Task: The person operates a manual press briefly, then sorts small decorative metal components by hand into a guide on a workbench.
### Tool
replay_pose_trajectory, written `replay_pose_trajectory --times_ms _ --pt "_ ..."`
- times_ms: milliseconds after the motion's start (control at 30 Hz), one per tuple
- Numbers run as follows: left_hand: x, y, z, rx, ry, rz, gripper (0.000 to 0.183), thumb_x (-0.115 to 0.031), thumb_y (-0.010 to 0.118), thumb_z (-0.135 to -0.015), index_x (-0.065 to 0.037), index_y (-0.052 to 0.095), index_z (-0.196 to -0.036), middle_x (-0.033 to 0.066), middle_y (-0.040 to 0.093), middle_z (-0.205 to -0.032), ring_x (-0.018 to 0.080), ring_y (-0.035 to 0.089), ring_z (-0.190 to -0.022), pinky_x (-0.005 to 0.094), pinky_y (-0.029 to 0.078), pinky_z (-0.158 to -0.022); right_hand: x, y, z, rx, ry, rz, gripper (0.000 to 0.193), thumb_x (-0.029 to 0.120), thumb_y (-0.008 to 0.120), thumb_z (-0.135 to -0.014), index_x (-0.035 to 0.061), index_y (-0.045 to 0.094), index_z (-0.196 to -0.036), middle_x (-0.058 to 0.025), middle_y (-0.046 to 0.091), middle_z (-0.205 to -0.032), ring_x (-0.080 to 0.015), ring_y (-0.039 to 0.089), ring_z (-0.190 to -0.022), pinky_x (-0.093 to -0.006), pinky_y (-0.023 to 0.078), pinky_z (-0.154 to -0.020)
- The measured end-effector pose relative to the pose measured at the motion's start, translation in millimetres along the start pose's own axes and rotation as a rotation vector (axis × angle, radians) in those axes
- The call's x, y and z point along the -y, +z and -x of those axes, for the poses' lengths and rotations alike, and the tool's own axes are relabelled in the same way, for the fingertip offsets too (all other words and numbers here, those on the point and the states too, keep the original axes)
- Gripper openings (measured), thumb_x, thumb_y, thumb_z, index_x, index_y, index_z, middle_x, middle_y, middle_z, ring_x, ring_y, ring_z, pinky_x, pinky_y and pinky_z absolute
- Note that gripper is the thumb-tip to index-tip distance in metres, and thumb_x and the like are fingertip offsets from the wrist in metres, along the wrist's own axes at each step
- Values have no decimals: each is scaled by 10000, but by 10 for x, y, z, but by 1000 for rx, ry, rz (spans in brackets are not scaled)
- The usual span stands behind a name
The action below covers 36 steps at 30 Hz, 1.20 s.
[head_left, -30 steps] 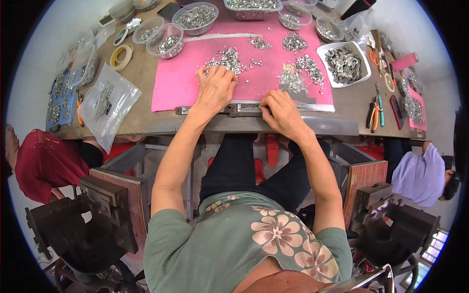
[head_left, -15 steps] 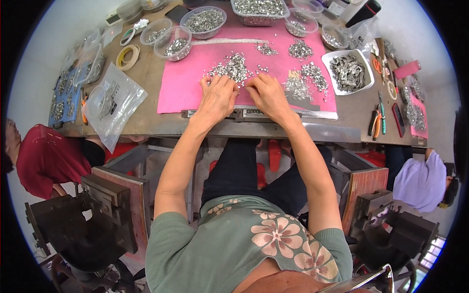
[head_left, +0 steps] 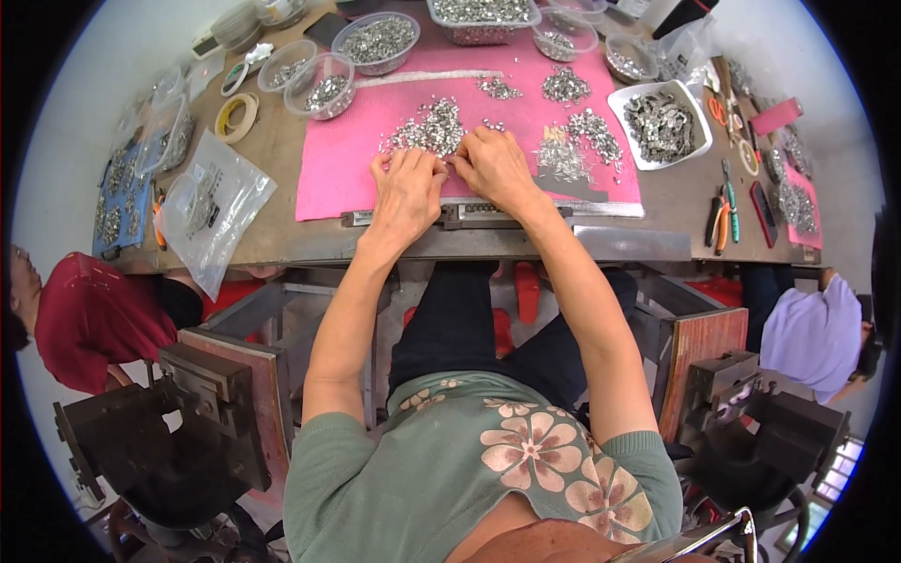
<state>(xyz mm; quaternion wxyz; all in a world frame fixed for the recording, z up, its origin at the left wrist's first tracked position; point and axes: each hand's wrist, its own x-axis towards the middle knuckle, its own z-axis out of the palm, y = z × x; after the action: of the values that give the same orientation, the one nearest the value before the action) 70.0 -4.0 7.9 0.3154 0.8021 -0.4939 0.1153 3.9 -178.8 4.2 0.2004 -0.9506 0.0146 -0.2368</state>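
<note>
My left hand (head_left: 409,192) and my right hand (head_left: 496,171) meet fingertip to fingertip over the front of a pink mat (head_left: 328,169). Both have their fingers bent and pinched; whatever lies between the tips is too small to make out. Just beyond them spreads a pile of small silvery metal pieces (head_left: 430,127). Under my wrists runs a narrow metal fixture (head_left: 474,214) along the mat's front edge. To the right of my right hand lie thin, pin-like silvery pieces (head_left: 563,161), with another heap of small metal pieces (head_left: 593,136) beside them.
A white square bowl (head_left: 702,131) of dark metal links stands right of the mat. Clear tubs (head_left: 375,64) of metal parts line the back. Pliers (head_left: 721,220) and a red phone (head_left: 765,214) lie at right; a tape roll (head_left: 246,117) and plastic bag (head_left: 239,188) at left. Two people sit at either side.
My right hand has moved in toward the left, narrowing the gap so that the fingertips come together. The whole view has shifted slightly.
</note>
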Motion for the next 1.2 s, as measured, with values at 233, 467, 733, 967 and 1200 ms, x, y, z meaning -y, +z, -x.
replay_pose_trajectory --times_ms 233,467,733,967,1200 --pt "-352 27 80 -23 37 137 104 -64 667 -855 -76 628 -951 59 585 -940 265 559 -960 470 341 -959 -110 -133 79 -31 -51 45 115 139 665 -856 29 642 -831 -136 630 -851 -342 635 -829 -445 454 -771" --pt "-492 207 113 -16 159 248 134 -58 698 -833 -53 615 -938 93 578 -933 287 558 -936 421 400 -884 -52 -621 698 -24 23 -261 117 30 706 -830 15 599 -875 -106 594 -853 -308 591 -784 -389 451 -760" --pt "-589 243 78 -28 181 186 174 -22 728 -799 -37 623 -937 92 592 -933 296 568 -915 414 434 -842 31 -649 843 -67 -169 -66 169 7 712 -794 28 570 -883 -99 552 -875 -288 560 -835 -389 431 -756" --pt "-498 262 94 -97 176 280 122 -54 727 -835 -46 657 -934 85 617 -898 278 579 -906 412 431 -857 30 -660 867 -68 -202 5 163 -3 710 -792 29 575 -879 -95 555 -863 -285 565 -826 -395 440 -751" --pt "-39 46 -74 -139 -5 7 93 -133 712 -883 -106 714 -973 41 628 -897 237 576 -939 454 339 -988 -15 -670 875 -46 -25 -215 142 -6 711 -820 30 640 -937 -88 618 -917 -289 604 -883 -391 462 -789"
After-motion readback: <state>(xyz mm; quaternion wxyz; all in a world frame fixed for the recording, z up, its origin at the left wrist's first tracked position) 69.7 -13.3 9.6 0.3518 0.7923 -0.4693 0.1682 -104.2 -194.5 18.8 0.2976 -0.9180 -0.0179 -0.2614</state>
